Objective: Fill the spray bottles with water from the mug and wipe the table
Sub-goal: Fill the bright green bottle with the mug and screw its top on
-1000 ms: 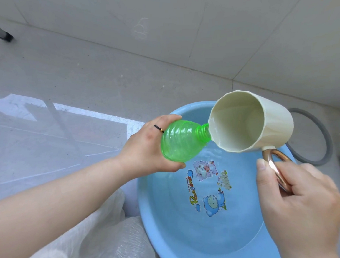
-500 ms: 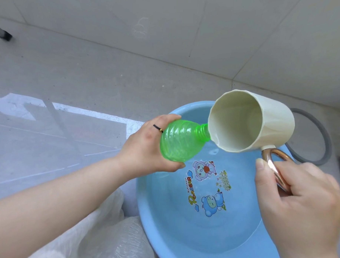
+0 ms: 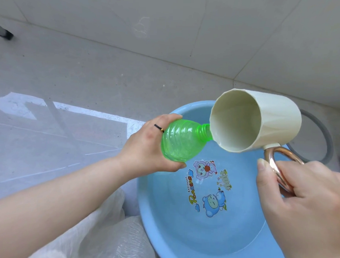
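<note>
1. Left hand (image 3: 149, 147): fingers and thumb are wrapped round the fat end of the bottle (image 3: 182, 141). It's gripping low, I'd guess so the neck stays free for the pour. There's a thin ring (image 3: 158, 127) on one finger.
2. The bottle is green with the cap off. It's held tipped over the left part of the basin (image 3: 190, 245), neck pointing right and a bit up. The neck sits right at the mug's lower lip; can't tell if it's touching or just behind. Can't see how full it is either.
3. The basin is blue with a cartoon print and water in the bottom. It sits under both hands, so pretty sure it's there to catch whatever misses that tiny opening.
4. Mug (image 3: 262, 120): cream, tipped almost on its side with its mouth facing the bottle. That angle drains it down the low edge. Only a thin bit of water shows at that lip.
5. Right hand (image 3: 301, 201): fingers are hooked through the coppery handle (image 3: 275, 167), thumb up alongside it, steering the tilt.
6. Compared with a second ago, both hands have barely shifted. The pool of water in the mug has shrunk to nearly nothing. The basin print looks sharper now, so there's less rippling. My guess is this mugful is about done.
</note>
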`<state>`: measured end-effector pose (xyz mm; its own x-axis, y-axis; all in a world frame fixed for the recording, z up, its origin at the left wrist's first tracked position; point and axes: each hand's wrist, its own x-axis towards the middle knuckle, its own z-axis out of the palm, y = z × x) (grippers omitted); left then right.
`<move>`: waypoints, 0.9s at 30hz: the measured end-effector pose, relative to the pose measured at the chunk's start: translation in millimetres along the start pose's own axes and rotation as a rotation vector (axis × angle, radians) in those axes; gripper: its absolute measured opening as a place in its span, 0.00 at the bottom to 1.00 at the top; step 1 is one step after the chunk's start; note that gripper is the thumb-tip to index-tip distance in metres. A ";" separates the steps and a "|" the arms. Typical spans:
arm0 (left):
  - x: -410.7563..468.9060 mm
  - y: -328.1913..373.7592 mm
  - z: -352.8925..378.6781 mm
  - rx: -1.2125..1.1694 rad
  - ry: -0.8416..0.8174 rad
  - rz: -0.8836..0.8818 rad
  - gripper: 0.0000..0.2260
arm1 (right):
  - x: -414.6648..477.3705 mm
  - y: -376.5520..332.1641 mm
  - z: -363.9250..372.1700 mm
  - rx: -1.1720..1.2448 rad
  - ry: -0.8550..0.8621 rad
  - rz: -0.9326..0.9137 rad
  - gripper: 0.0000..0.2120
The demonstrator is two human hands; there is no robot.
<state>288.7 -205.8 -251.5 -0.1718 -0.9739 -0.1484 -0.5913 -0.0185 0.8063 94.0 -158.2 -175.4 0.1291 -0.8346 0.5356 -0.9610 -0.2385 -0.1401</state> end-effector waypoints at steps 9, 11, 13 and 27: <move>-0.6 -0.9 1.1 0.006 -0.007 0.020 0.39 | 3.9 1.1 -5.9 -0.011 -0.025 -0.088 0.17; -0.8 -1.4 1.1 0.006 -0.005 0.018 0.40 | 5.3 -0.1 -6.2 -0.014 -0.018 -0.107 0.17; -1.1 -1.6 1.5 0.010 -0.006 0.018 0.40 | 7.0 -0.6 -7.3 -0.027 -0.006 -0.124 0.16; -0.8 -1.5 1.7 0.006 0.000 0.013 0.39 | 8.2 -4.8 -10.3 -0.070 -0.021 -0.155 0.17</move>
<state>288.4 -204.6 -253.6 -0.1797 -0.9739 -0.1385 -0.5941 -0.0048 0.8044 97.2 -158.8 -161.8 0.2814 -0.8007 0.5289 -0.9438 -0.3305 0.0017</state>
